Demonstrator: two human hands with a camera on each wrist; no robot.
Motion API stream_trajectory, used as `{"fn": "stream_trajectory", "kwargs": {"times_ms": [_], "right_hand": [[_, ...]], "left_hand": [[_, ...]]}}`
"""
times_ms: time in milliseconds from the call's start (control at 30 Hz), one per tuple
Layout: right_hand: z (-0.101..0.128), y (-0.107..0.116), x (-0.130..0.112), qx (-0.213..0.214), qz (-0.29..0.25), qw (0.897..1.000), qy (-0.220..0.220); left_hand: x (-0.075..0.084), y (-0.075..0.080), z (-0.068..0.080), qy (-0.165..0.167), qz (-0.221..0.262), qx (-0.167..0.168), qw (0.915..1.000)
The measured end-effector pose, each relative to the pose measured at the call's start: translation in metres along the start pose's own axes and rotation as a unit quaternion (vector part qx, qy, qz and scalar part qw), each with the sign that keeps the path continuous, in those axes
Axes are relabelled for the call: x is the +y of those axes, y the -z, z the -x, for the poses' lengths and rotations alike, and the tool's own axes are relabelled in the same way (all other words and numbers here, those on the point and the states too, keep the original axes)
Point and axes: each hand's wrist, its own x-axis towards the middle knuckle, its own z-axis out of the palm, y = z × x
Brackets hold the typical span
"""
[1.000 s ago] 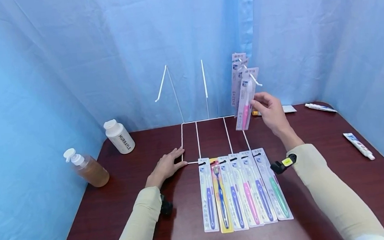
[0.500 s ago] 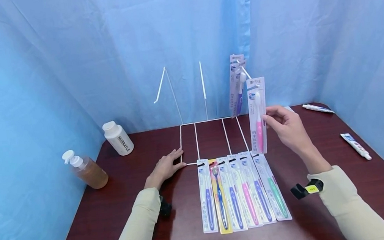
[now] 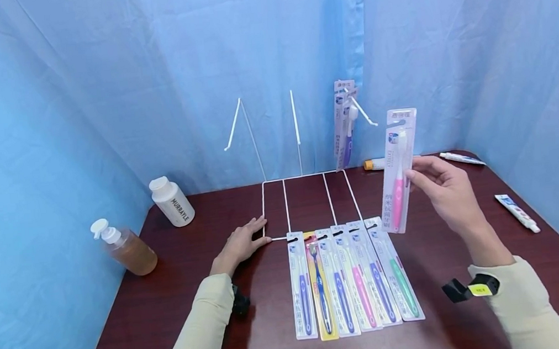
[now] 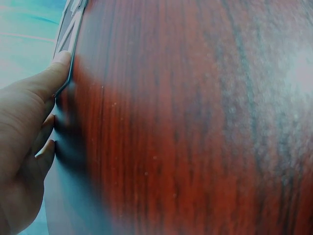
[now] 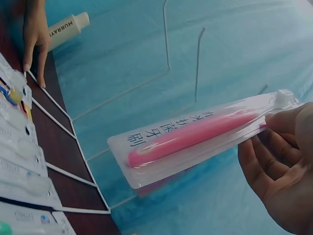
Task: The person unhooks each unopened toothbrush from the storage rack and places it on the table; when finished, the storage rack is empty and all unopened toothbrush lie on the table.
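My right hand [image 3: 448,190] pinches the edge of a packaged toothbrush [image 3: 398,197] with a pink handle, between thumb and fingers. The pack is raised off the table, slightly tilted, to the right of the rack's right hook [image 3: 366,115] and apart from it. Further back, packaged toothbrushes [image 3: 341,124] hang on that hook, one with a purple handle showing. My left hand [image 3: 240,245] rests on the table, its fingertips touching the front left corner of the white wire rack [image 3: 287,204]. In the left wrist view, the thumb [image 4: 61,59] lies against the wire.
Several packaged toothbrushes [image 3: 304,300] lie in a row before the rack. A white bottle [image 3: 174,201] and an amber pump bottle [image 3: 134,252] stand at left. Toothpaste tubes [image 3: 517,212] lie at right. Blue curtains [image 3: 175,67] enclose the table.
My right hand has drawn the pink toothbrush pack forward off the end of the right hook and moved it right, clear of the rack. My left hand has stayed in place.
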Motion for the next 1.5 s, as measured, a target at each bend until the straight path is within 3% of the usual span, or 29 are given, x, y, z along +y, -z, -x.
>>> {"fn": "stream_trajectory", "kwargs": {"times_ms": [133, 300, 467, 567, 667, 933, 1233, 1500], "right_hand": [[0.011, 0.015, 0.014, 0.001, -0.033, 0.999, -0.038], [0.036, 0.033, 0.042, -0.049, 0.004, 0.991, -0.126], [0.065, 0.043, 0.074, -0.133, 0.059, 0.961, -0.235], [0.078, 0.043, 0.089, -0.156, 0.066, 0.943, -0.288], [0.086, 0.039, 0.098, -0.162, 0.062, 0.933, -0.316], [0.088, 0.025, 0.104, -0.184, 0.083, 0.922, -0.332], [0.085, 0.018, 0.095, -0.190, 0.188, 0.912, -0.310], [0.079, 0.021, 0.087, -0.223, 0.237, 0.899, -0.293]], "left_hand": [[0.000, 0.000, 0.000, 0.000, 0.002, -0.002, 1.0000], [0.001, 0.001, 0.001, -0.001, 0.004, -0.003, 1.0000], [0.001, 0.001, 0.001, -0.001, 0.010, 0.000, 1.0000], [0.000, 0.001, 0.001, 0.000, 0.008, 0.000, 1.0000], [0.000, 0.001, 0.001, 0.000, 0.006, -0.003, 1.0000], [0.001, 0.003, 0.001, 0.003, 0.003, -0.007, 1.0000], [0.000, 0.003, 0.000, -0.003, -0.001, -0.006, 1.0000], [0.001, 0.003, 0.000, 0.002, -0.003, -0.011, 0.9999]]}}
